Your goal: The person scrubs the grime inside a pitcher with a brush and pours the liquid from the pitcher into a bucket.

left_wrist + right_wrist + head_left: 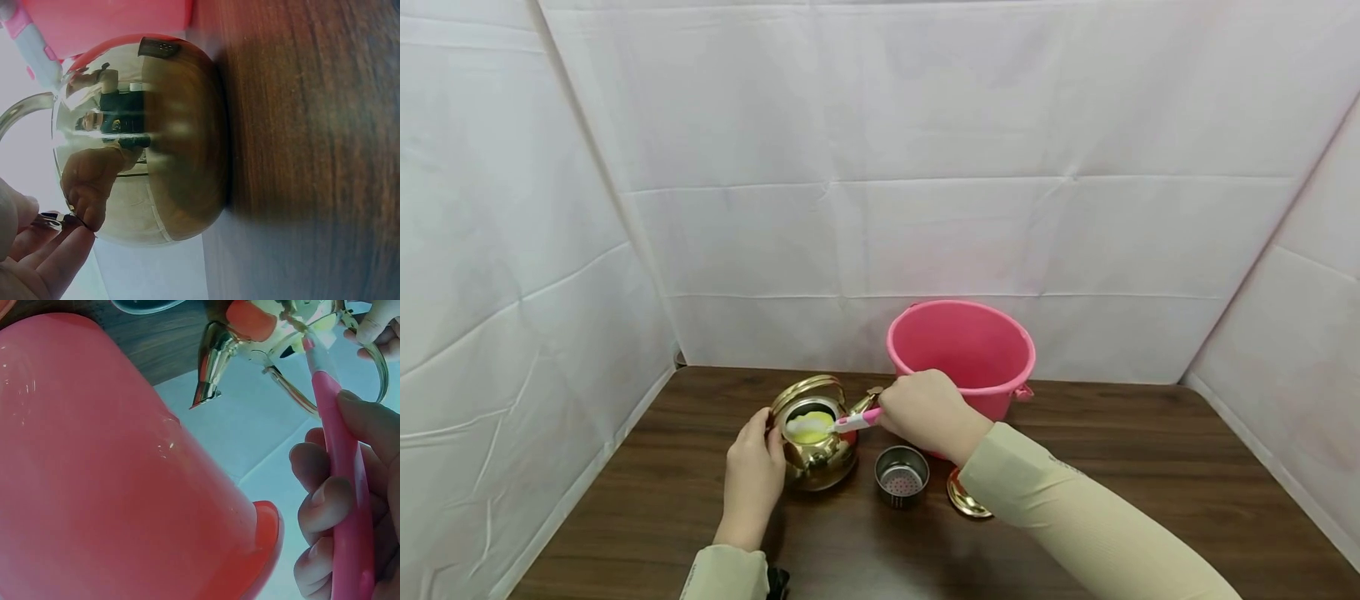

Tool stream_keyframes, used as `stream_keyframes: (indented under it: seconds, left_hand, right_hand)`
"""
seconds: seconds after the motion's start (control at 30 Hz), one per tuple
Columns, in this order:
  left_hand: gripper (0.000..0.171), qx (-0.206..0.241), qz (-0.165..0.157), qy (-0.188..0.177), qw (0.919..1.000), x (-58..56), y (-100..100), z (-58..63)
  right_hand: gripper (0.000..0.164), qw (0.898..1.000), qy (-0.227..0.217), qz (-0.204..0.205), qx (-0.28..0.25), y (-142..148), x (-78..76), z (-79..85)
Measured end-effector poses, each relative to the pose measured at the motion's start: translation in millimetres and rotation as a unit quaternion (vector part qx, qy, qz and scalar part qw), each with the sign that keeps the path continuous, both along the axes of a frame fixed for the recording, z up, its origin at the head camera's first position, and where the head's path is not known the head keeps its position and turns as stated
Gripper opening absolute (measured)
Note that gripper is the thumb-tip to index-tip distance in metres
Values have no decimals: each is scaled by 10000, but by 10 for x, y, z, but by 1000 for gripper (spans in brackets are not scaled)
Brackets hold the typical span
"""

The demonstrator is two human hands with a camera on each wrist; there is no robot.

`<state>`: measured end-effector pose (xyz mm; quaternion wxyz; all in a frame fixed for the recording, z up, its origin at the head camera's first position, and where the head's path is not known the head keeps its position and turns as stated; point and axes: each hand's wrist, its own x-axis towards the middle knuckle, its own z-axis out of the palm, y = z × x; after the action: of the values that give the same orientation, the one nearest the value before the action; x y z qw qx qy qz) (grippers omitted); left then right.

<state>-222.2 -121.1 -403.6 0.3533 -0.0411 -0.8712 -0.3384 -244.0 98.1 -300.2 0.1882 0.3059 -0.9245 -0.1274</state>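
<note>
A shiny gold teapot (820, 467) stands on the table with its mouth uncovered. My left hand (756, 471) pinches the base of its raised handle, thumb and fingers close against the body, as the left wrist view shows on the teapot (181, 144). In my right hand (932, 412) is a cleaning brush (859, 419) with a pink-and-white handle. Fingers and thumb wrap the brush handle (347, 487) in the right wrist view. Its yellow-and-white head (809, 427) sits in the teapot's mouth, the lower part hidden inside.
Behind my right hand stands a pink bucket (996, 403), close to the teapot's spout (212, 365). A metal strainer cup (902, 481) sits right of the teapot. The gold lid (966, 500) lies partly under my right sleeve. White sheets (925, 233) wall in the wooden table (1120, 467).
</note>
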Motion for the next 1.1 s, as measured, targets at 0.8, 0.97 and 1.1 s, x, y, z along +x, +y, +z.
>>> stream_keyframes:
  seconds: [0.8, 0.97, 1.1]
  left_hand:
    - [25, -140, -89, -206, 9996, -44, 46, 31]
    - [25, -125, -109, -219, 9996, -51, 58, 24]
    - [26, -107, -115, -304, 9994, -50, 65, 29]
  right_hand:
    - [25, 9984, -389, -386, 104, 31, -99, 98]
    - [24, 9993, -178, -295, 164, 46, -134, 55]
    - [25, 9994, -30, -193, 276, 46, -152, 40]
